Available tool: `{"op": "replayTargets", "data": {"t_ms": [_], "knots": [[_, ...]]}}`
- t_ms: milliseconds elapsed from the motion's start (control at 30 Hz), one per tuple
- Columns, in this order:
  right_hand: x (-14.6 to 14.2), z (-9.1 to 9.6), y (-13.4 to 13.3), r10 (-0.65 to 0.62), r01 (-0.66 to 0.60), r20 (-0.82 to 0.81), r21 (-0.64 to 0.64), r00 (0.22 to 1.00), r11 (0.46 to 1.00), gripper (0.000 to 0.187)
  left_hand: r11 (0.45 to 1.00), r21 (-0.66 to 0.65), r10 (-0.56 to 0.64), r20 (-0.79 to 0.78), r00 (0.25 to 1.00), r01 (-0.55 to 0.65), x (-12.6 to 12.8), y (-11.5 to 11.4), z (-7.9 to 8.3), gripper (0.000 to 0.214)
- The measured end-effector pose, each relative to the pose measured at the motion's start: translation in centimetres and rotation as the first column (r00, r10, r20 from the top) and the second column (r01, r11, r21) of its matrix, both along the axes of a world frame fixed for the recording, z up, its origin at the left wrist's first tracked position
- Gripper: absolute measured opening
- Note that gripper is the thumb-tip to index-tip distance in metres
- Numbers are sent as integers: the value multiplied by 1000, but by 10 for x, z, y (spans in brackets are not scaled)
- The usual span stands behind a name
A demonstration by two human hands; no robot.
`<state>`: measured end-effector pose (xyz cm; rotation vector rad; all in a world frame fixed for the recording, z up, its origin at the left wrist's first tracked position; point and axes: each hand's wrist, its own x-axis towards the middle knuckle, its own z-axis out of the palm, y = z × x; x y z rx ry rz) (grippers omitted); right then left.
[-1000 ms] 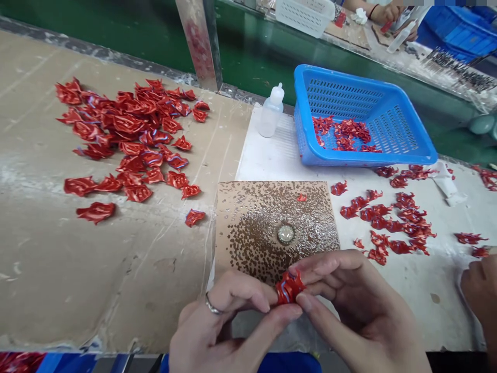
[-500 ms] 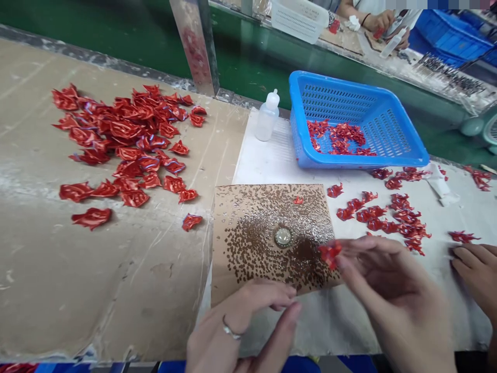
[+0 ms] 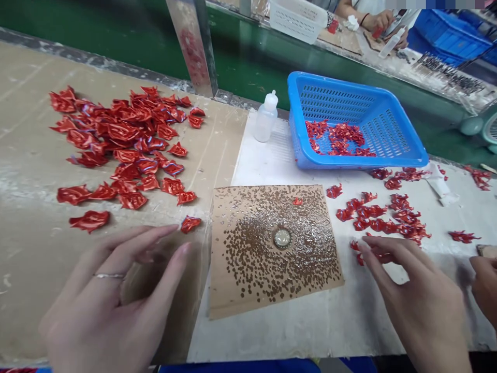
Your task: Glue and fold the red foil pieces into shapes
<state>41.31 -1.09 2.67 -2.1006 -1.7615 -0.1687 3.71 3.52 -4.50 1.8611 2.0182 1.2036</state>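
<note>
- Hovering open and empty, the left hand (image 3: 112, 295) has its ringed fingers spread, their tips just beside a lone red foil piece (image 3: 190, 224) at the edge of the tan tabletop (image 3: 50, 305).
- The right hand (image 3: 419, 303) is also an open grip, curved and holding nothing visible; its fingertips (image 3: 365, 246) sit at a small scatter of red pieces (image 3: 388, 223), though any touch is hard to tell.
- Each piece is crumpled, glossy red foil, some with thin blue-purple streaks; a large heap (image 3: 124, 140) lies on the tan surface.
- More pieces sit inside a blue plastic basket (image 3: 349, 162), beside a clear squeeze bottle (image 3: 266, 120) on a white sheet (image 3: 272, 336).
- Between the hands lies a brown-speckled cardboard square (image 3: 240, 290) with a round glassy disc (image 3: 282, 238) at its middle and one red scrap on it.
- At the right edge shows a co-worker's hand (image 3: 485, 287).
- Beyond a green panel (image 3: 240, 57), another person's hands (image 3: 378, 20) work at a far bench beside a white basket (image 3: 297, 20).
</note>
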Motion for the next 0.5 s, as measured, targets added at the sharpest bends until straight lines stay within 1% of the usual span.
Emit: {"op": "replayTargets", "data": {"t_ms": [67,133,200,267,367,500], "knots": [[-2,-4,-1,56,-56,8,-53,998,997,49,999,-22,-27,-85,996,25,-1,7,4,40],[-2,-9,1,76,-74,20,-62,997,995,51,995,-48,-92,-125,988,87,5,11,13,41],[0,-10,4,93,-90,30,-71,995,993,52,987,-39,-162,-159,974,157,14,14,21,37],[2,-8,7,94,-91,36,-82,995,992,53,978,-9,-206,-191,960,208,20,17,26,30],[7,-3,9,83,-80,20,-104,996,991,57,967,24,-242,-204,949,252,21,21,28,18],[17,-3,10,55,-56,-14,-100,998,993,62,964,46,-249,-182,951,261,17,20,27,10]]}}
